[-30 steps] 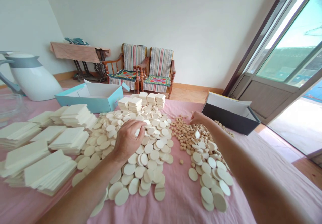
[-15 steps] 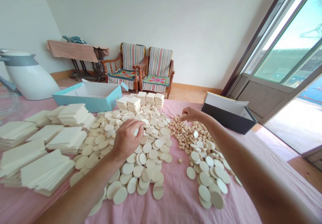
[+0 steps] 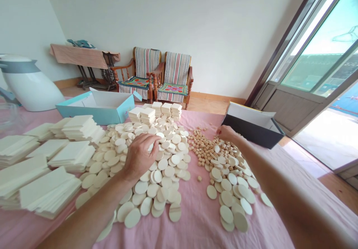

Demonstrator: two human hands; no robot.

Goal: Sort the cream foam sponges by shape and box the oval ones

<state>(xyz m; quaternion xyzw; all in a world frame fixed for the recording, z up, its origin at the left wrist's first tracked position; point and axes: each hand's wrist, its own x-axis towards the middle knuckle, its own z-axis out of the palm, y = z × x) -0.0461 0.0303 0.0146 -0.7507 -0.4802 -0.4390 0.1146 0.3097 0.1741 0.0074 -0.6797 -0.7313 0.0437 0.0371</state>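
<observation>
My left hand (image 3: 142, 150) is closed over a broad heap of pale round wooden discs (image 3: 147, 206), its thumb and forefinger bent around a disc at the fingertips. At the far edge of a pile of small, rounded tan wooden pieces (image 3: 201, 146) is my right hand (image 3: 227, 133), its fingers curled together. What it may hold is hidden. A smaller group of discs (image 3: 226, 214) lies nearer to me, under my right forearm. One small wooden piece (image 3: 199, 178) sits apart between the two groups.
Stacks of square wooden tiles (image 3: 50, 193) lie at the left, with more tile stacks (image 3: 145, 115) at the back. A light blue box (image 3: 92, 112), a white jug (image 3: 39, 90) and a dark open box (image 3: 251, 129) stand on the pink cloth (image 3: 195, 223).
My right hand has moved to the right along the far edge of the small wooden pieces, closer to the dark box. My left hand has hardly moved.
</observation>
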